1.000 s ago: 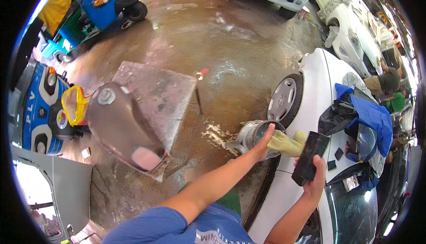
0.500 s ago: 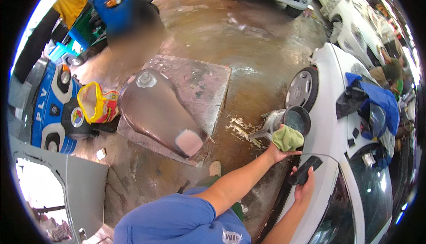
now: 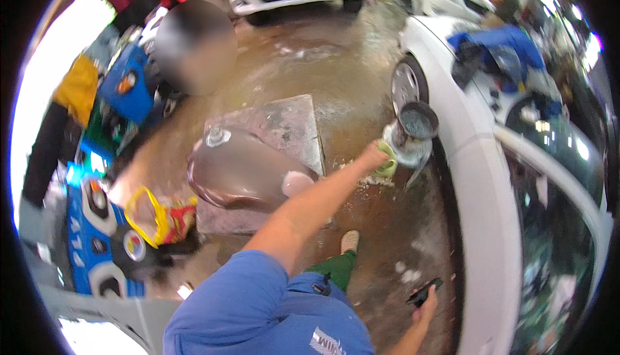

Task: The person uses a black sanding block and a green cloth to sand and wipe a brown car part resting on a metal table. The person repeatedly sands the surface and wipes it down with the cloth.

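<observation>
The left hand clamps a crumpled green cloth near a round dark bowl; well apart, the right hand grips a black block. A smooth, curved brown tank lies on the counter.

To the left of the person's left hand, a stained, square-cornered surface carries a brown fuel tank, its pale patch at the end nearest that hand.
</observation>
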`<state>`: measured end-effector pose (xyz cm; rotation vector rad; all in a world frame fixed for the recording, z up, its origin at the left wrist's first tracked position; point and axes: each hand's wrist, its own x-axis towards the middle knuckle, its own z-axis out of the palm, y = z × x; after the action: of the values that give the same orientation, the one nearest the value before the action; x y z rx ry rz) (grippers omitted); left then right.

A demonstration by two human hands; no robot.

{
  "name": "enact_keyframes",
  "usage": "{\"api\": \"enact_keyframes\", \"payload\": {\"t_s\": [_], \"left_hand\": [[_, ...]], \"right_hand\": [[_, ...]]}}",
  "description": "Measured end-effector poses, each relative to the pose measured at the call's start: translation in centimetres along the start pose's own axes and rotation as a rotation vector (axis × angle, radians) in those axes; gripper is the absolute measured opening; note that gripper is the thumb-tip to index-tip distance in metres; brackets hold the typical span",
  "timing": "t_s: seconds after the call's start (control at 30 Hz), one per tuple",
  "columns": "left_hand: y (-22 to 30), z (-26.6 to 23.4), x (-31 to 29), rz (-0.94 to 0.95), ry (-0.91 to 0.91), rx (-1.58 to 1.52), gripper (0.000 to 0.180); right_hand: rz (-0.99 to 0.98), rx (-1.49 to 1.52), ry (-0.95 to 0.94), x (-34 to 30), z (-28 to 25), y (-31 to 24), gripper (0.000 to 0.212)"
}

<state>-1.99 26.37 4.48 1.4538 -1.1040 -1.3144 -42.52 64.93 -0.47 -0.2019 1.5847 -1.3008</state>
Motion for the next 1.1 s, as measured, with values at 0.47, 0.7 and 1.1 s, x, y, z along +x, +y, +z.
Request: {"api": "enact_keyframes", "payload": {"t_s": [0.47,0.7,1.1], "left_hand": [[11.7,-29.1,-16.9,0.331,-0.540,1.302,0.063],[6.9,-34.8,-20.1,0.590,-0.835,1.505,0.067],[2.0,-37.1,-17.3,0.903,-0.853,1.160,0.075]], "right_hand": [[-0.191,-0.601,-0.276,-12.3,16.2,12.0,0.062],[-0.545,-0.760,-0.507,-19.6,40.4,9.0,0.048],[-0.846,-0.971,-0.108,-19.4,49.3,15.3,0.042]]}}
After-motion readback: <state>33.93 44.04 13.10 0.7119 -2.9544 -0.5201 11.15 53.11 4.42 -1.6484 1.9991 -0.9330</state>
